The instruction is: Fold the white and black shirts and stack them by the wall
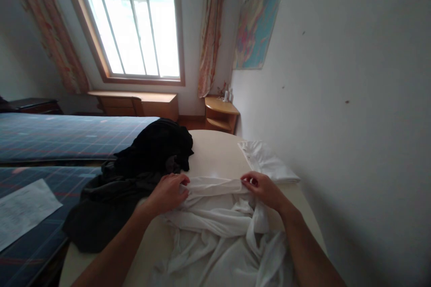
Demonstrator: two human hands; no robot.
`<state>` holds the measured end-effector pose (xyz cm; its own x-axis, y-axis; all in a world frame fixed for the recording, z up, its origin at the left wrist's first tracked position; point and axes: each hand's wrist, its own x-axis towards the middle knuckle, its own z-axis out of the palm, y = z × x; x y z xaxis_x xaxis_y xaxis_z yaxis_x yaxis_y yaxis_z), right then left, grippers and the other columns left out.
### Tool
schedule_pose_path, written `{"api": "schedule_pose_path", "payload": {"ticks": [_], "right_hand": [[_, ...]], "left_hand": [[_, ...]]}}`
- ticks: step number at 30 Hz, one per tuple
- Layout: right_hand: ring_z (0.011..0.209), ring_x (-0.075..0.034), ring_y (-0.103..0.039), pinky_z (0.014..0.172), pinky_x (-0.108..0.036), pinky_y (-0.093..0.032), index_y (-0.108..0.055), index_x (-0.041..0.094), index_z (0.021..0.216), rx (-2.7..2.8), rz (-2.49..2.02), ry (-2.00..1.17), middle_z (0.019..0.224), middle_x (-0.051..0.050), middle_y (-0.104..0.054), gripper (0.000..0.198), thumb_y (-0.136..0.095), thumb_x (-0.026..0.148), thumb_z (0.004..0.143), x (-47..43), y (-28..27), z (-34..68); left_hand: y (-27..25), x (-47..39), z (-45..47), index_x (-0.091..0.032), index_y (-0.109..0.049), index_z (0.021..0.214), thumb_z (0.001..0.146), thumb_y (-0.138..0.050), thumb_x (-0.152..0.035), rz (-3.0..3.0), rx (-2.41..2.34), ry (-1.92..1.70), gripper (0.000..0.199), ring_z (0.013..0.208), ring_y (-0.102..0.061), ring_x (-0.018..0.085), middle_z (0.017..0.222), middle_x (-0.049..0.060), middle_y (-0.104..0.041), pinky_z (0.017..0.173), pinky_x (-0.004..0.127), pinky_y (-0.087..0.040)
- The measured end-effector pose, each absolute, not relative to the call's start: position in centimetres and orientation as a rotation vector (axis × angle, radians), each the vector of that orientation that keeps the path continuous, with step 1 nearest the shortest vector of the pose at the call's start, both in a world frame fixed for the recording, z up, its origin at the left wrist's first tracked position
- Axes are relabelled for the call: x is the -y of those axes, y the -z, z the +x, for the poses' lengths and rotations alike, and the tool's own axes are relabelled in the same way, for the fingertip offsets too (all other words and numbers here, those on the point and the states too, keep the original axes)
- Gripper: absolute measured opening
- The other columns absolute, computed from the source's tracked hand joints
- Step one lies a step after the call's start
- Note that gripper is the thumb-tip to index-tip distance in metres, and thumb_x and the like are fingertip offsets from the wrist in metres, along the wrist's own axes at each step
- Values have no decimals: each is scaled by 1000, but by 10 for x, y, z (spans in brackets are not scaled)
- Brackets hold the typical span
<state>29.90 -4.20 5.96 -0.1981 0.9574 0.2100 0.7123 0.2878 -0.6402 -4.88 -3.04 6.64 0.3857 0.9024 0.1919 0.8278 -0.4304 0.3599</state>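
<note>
A crumpled white garment (215, 242) lies on the cream table (215, 154) in front of me, its far edge drawn out into a fairly straight band between my hands. At the left end of that edge, my left hand (171, 193) pinches the fabric with bent fingers. The right end is pinched between the thumb and fingers of my right hand (261, 188). Loose folds spread from the band toward me. Just beyond my right hand rests a folded white piece of clothing (267, 161). Dark clothes (158, 145), black and dark grey, are heaped beside my left hand.
Left of the table are beds with blue plaid covers (67, 136), and a printed sheet of paper (25, 210) lies on the nearer one. A white wall (363, 152) with a map (259, 22) runs close along the right. A small wooden corner shelf (220, 106) stands beyond the table.
</note>
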Motion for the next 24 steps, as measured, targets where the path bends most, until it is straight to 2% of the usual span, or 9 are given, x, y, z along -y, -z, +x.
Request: {"api": "schedule_pose_path", "payload": {"ticks": [3,9,13,15,20,24], "right_hand": [[78,-19,-62,74,-30,-49,-71,20,99,1938,-1459,-429,89,-6,-69,32,-52,44,92,37,-57,301],[91,-23,-66,81,-33,-48,-60,21,100,1770,-1503,-380,96,-8,-71,30,-43,46,96,33,-52,302],[86,-24,-67,78,-33,-48,-57,21,105,1694,-1512,-314,93,-9,-71,32,-38,45,98,34,-54,301],[85,-24,-67,79,-33,-48,-59,20,107,1681,-1509,-286,94,-9,-71,34,-36,44,98,34,-56,300],[87,-23,-66,80,-32,-49,-64,19,104,1698,-1501,-297,95,-9,-72,32,-40,37,93,34,-58,299],[87,-22,-66,78,-31,-50,-66,18,101,1768,-1482,-352,96,-7,-73,27,-48,31,85,36,-56,296]], "left_hand": [[-64,31,-53,-21,-70,100,79,-61,-23,2442,-1517,-519,23,102,-64,26,104,6,-73,96,36,-44],[-54,26,-57,-20,-69,103,80,-63,-27,2506,-1335,-576,25,103,-63,27,104,8,-72,99,40,-44],[-60,24,-52,-22,-69,95,87,-57,-28,2417,-1352,-731,16,91,-66,23,93,6,-73,89,35,-49],[-64,25,-49,-22,-68,95,91,-55,-33,2350,-1355,-824,17,88,-66,21,93,5,-72,83,31,-49],[-68,27,-46,-23,-69,105,98,-50,-37,2314,-1281,-1076,25,84,-65,16,98,4,-69,79,26,-48],[-66,27,-44,-22,-68,99,99,-50,-35,2346,-1190,-1226,22,85,-65,16,99,5,-67,79,26,-49]]}}
